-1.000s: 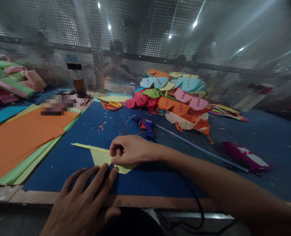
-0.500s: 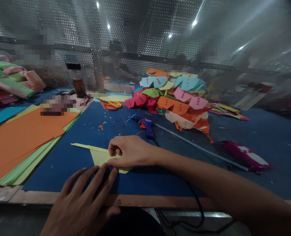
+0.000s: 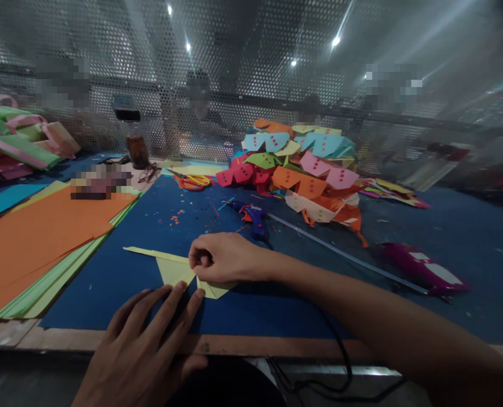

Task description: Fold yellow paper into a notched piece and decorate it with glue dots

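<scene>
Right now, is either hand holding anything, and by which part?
The left hand grips nothing, touching only the near edge of the yellow paper; the right hand curls over the paper's far edge, but any grip there is hidden.

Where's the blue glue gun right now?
In the head view, the blue glue gun lies near the picture's middle on the blue tabletop, just beyond the right hand and in front of the colorful paper pile.

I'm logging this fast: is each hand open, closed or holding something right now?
Left hand: open, touching the near edge of the yellow paper.
Right hand: curled over that paper; whether it grips it is hidden.
</scene>
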